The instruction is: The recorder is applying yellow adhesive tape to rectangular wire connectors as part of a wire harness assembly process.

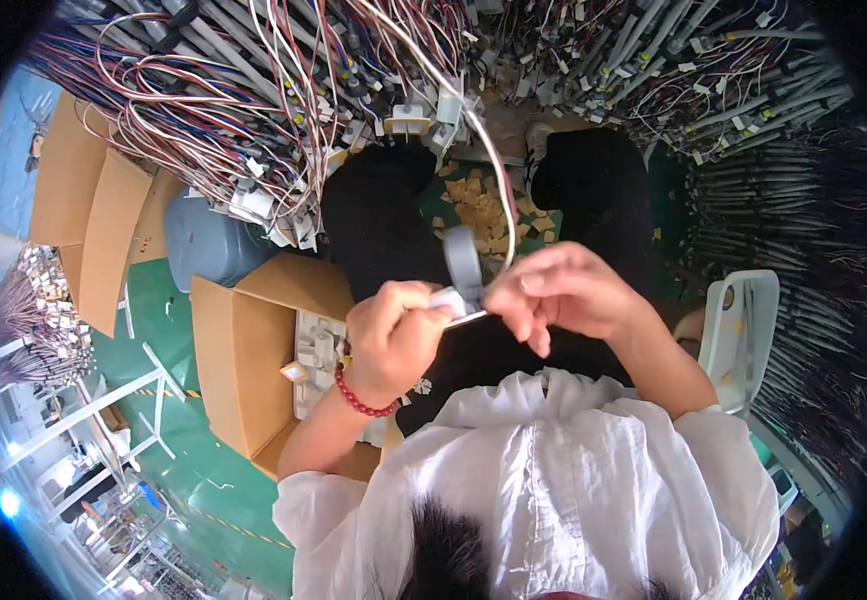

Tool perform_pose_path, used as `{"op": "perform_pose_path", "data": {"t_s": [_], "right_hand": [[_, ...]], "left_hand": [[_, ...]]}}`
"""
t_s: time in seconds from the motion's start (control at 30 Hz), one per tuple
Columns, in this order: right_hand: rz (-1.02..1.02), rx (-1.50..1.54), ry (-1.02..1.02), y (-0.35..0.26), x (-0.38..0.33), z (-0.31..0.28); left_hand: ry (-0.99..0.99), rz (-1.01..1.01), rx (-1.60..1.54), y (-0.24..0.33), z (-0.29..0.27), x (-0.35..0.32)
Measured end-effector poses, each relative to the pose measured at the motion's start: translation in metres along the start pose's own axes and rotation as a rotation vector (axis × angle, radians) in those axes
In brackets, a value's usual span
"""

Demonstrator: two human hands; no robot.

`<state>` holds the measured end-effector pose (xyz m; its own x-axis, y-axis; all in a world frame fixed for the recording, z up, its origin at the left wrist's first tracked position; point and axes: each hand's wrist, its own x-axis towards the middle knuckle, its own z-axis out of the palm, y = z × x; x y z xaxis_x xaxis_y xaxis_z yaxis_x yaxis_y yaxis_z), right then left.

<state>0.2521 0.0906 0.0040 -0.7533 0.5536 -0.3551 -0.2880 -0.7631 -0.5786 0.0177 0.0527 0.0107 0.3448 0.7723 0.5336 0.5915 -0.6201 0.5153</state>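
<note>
Above my lap, my left hand (pixel 398 338) is closed around a small white block-like piece (pixel 447 300), its fingers curled and a red bead bracelet on the wrist. Just to the right, my right hand (pixel 565 298) has its fingers bent and apart, the fingertips close by the end of that piece. A grey rounded thing (pixel 461 258), smeared by motion, stands between the hands; its kind cannot be made out. From the top, a white cable (pixel 488 140) curves down to the space between my hands.
Bundles of grey cables with coloured wires (pixel 243 90) crowd the far side, more cable bundles (pixel 773 200) the right. An open cardboard box (pixel 238 350) holds white parts at left, near a blue-grey stool (pixel 208 240). Small tan pieces (pixel 488 210) litter the floor. A white chair back (pixel 738 335) stands right.
</note>
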Motion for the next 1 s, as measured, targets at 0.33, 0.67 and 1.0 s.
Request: {"op": "perform_pose_path", "data": {"t_s": [0.33,0.67,1.0], "right_hand": [[-0.521,-1.137,-0.138,-0.034,0.009,0.001],[0.034,-0.464,-0.105,-0.024,-0.009,0.012],[-0.189,-0.281,0.239,-0.002,-0.008,0.013]], "left_hand": [[0.044,-0.411,-0.644,0.009,0.018,-0.01],[0.056,-0.515,-0.55,0.004,0.018,-0.016],[0.015,-0.165,-0.219,0.017,0.009,-0.023]]}}
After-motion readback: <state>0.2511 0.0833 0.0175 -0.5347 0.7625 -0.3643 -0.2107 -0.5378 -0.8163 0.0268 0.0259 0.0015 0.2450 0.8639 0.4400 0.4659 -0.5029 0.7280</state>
